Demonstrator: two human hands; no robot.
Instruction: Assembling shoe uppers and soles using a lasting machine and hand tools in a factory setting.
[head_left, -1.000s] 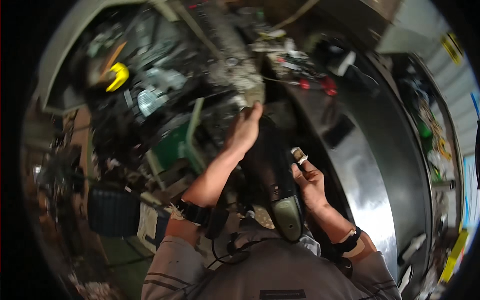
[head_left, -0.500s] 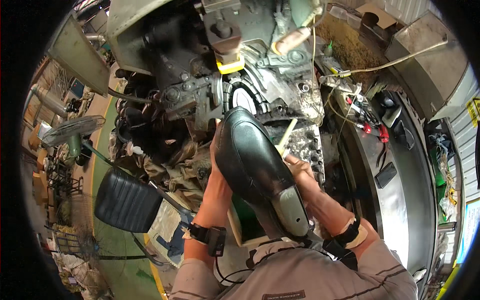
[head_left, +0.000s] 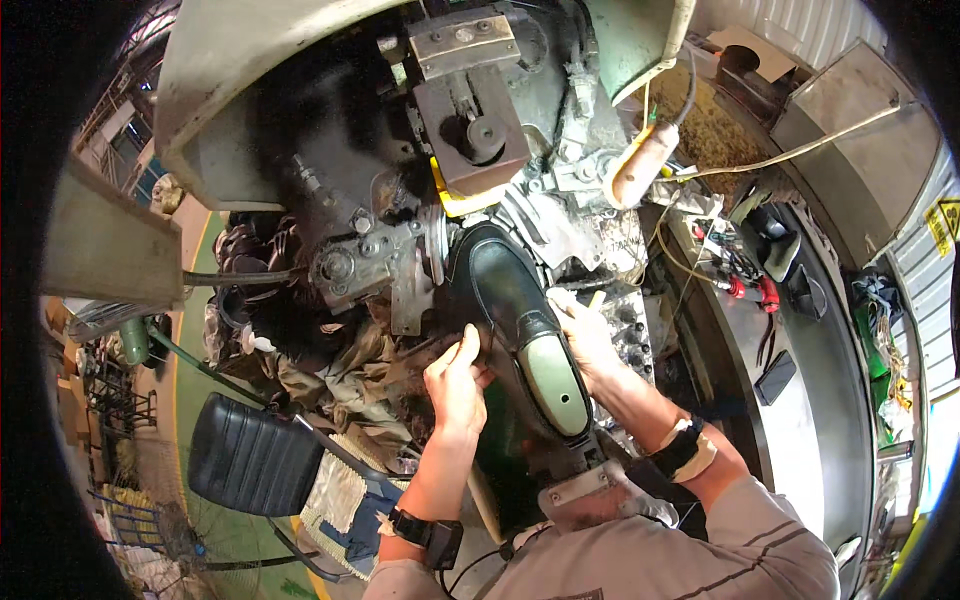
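Observation:
A black leather shoe (head_left: 500,285) on a pale green last (head_left: 553,385) lies toe-forward in the machine, its toe at the clamping parts just beneath a yellow pad (head_left: 463,200). My left hand (head_left: 458,390) is beside the shoe's left side, fingers half curled and apart, with nothing seen in them. At the shoe's right side, my right hand (head_left: 590,345) is closed around a pale stick (head_left: 597,300), mostly hidden by the fingers. The shoe's heel end rests near a metal support (head_left: 582,490) close to my body.
A heavy machine head (head_left: 470,130) stands over the toe. To its right hangs a light-coloured cylindrical handle (head_left: 642,165) on a cable. A black padded seat (head_left: 255,455) is at the left; a phone (head_left: 775,375) and red-handled tool (head_left: 755,292) lie on the right bench.
The shoe has moved forward and down into the machine, toe under the yellow pad. My left hand has come off its side and drawn back; my right hand stays beside it with the stick.

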